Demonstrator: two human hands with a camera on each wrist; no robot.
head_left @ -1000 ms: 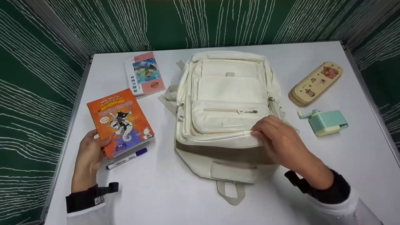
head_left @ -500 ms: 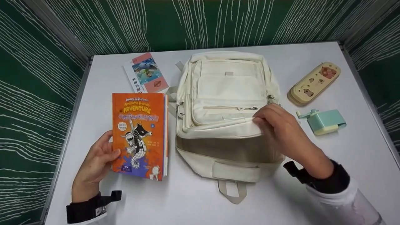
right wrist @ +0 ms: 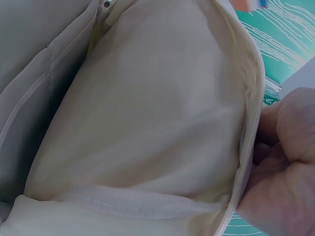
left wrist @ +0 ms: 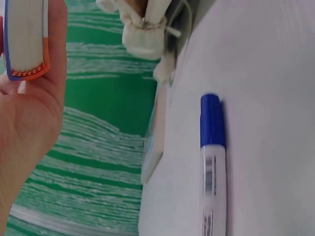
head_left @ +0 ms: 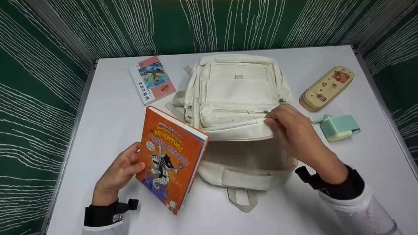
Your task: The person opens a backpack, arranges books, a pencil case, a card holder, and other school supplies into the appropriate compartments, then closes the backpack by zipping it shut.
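Observation:
My left hand grips an orange book by its left edge, thumb on the cover. The book is tilted and held above the table, its upper right corner overlapping the near left side of a cream backpack. In the left wrist view the book's page edge shows between thumb and fingers. My right hand pinches the upper edge of the backpack's opening and holds it raised, so the mouth gapes toward me. The right wrist view looks into the pale lining, with the zipper edge between the fingers.
A pink and white booklet lies at the back left. To the right are a yellow pencil case and a mint pencil sharpener. A blue-capped marker lies on the white table near my left hand.
My left hand has lifted the book off the left side and carried it right, turning and tilting it toward the backpack. My right hand has raised the opening's edge a little, widening the mouth.

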